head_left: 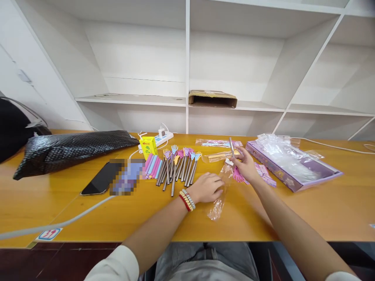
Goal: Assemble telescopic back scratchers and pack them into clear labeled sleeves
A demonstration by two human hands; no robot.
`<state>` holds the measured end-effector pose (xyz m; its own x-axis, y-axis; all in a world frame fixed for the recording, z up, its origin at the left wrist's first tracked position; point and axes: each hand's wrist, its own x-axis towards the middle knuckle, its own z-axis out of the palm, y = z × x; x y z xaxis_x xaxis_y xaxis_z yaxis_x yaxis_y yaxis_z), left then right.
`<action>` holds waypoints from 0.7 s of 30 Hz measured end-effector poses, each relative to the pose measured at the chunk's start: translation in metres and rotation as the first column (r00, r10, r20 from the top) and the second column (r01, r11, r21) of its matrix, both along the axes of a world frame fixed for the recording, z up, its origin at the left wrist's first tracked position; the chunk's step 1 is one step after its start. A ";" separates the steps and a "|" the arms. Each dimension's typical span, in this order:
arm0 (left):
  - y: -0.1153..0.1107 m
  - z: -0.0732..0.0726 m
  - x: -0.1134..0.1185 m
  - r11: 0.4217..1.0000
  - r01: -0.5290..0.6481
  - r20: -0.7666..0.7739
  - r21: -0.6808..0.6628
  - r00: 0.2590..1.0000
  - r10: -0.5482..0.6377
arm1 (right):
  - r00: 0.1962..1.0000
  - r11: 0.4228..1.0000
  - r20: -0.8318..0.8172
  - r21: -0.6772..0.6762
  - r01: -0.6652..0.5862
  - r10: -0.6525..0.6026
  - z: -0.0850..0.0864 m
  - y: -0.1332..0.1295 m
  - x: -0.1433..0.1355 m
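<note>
My right hand is closed round the metal rod of a back scratcher, whose pink hand-shaped head points down toward the table. My left hand rests on a clear plastic bag, its fingers partly spread at the bag's edge. Left of it lie several metal back scratchers with coloured heads, beside a stack of pink, purple and blue tubes. Beyond my hands are bagged yellow pieces and another clear packet. Purple cards lie partly behind my right wrist.
A purple box holding clear bags stands at the right. Leftward are a yellow carton, a power strip, a phone, a black wrapped parcel and a white cable. A cardboard box sits on the shelf.
</note>
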<state>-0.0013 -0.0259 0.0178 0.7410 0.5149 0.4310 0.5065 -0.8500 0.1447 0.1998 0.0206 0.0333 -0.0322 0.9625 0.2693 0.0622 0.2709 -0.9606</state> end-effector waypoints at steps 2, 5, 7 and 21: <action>0.001 -0.003 -0.006 0.988 -0.155 0.104 0.003 0.983 0.154 | 0.989 0.990 -0.083 -0.053 -0.130 0.125 -0.005 0.003 -0.017; 0.003 0.001 -0.020 0.959 -0.283 0.265 0.005 0.925 0.272 | 0.904 0.882 -0.207 -0.223 -0.416 0.374 -0.015 -0.003 -0.025; 0.004 0.005 -0.025 0.966 -0.256 0.267 0.034 0.934 0.238 | 0.815 0.754 -0.270 -0.312 -0.578 0.513 -0.022 -0.011 -0.023; 0.028 -0.001 -0.037 0.861 -0.507 0.350 -0.033 0.802 0.485 | 0.778 0.806 -0.610 -0.380 -0.453 0.150 -0.023 -0.013 -0.036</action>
